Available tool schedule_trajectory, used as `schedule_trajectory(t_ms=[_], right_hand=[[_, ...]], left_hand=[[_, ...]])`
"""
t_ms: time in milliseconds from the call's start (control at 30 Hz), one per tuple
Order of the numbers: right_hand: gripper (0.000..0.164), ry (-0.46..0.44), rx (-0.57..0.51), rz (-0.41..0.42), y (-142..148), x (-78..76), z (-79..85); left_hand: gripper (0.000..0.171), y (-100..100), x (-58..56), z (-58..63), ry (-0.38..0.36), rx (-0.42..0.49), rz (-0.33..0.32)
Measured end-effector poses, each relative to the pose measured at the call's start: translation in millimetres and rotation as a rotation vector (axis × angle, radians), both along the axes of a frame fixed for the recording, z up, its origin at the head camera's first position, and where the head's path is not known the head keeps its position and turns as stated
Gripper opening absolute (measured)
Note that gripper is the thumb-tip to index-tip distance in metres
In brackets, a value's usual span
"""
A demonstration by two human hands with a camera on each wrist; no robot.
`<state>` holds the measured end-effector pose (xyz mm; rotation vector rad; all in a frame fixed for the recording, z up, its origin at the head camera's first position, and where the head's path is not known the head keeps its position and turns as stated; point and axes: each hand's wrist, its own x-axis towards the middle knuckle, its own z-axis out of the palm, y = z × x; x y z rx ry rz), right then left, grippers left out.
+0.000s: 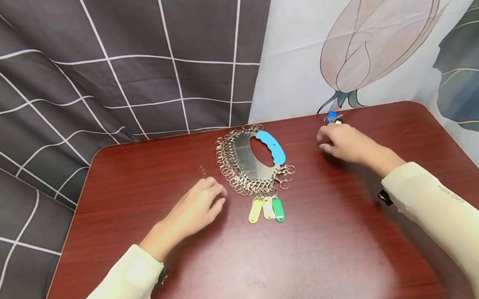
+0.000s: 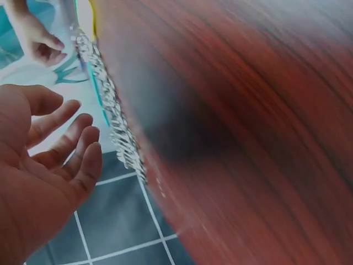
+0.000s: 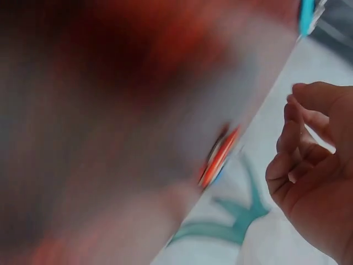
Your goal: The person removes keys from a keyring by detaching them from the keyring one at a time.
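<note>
A metal scraper-like plate [image 1: 247, 158] with a blue handle [image 1: 272, 147] lies at the back middle of the table, fringed by many small metal key rings [image 1: 246, 187]. Yellow [image 1: 255, 211], pale [image 1: 268, 208] and green [image 1: 278, 209] key tags hang from its front edge. My left hand [image 1: 196, 205] hovers left of the rings, its fingers loosely bent around nothing, as the left wrist view also shows. Far to the right, my right hand [image 1: 346, 144] is just in front of a small bunch of keys with a blue tag [image 1: 332, 116]. Its fingers curl loosely with nothing between them. An orange-red tag [image 3: 220, 157] shows in that bunch.
The reddish-brown wooden table [image 1: 243, 277] ends close behind the plate and the keys. A dark checked curtain [image 1: 136, 82] and a pale cloth with a flower print [image 1: 292, 65] hang behind it.
</note>
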<state>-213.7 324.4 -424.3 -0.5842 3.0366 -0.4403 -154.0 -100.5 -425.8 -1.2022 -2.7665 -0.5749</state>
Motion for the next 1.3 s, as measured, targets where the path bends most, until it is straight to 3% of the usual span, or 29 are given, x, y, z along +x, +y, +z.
schedule_trajectory(t_ms=[233, 367, 467, 700, 933, 1100, 1300], right_hand=[[0.006, -0.009, -0.231, 0.003, -52.4, 28.3, -8.3], [0.008, -0.030, -0.268, -0.009, -80.2, 44.3, -11.1], [0.015, -0.026, -0.221, 0.000, -98.4, 54.0, -11.8], [0.037, 0.031, 0.003, 0.046, -128.6, 68.1, -13.2], [0.031, -0.011, 0.120, 0.043, -140.3, 70.5, -15.1], [0.020, -0.066, 0.103, 0.044, -138.8, 71.9, -12.7], [0.021, -0.059, -0.027, 0.036, -131.2, 70.4, -13.4]], left_hand=[[0.019, 20.9, 1.6, -0.3, -0.028, 0.020, -0.003], [0.020, 31.6, 0.9, -0.2, -0.052, 0.018, 0.010], [0.020, 38.6, 0.2, -0.4, -0.063, 0.021, 0.027], [0.015, 54.4, -1.1, 0.5, -0.093, 0.003, 0.027], [0.016, 68.8, -1.5, 3.4, -0.144, -0.014, 0.056], [0.017, 78.4, -1.4, 1.1, -0.183, -0.006, 0.062], [0.011, 90.0, -0.5, -1.1, -0.173, -0.001, 0.058]])
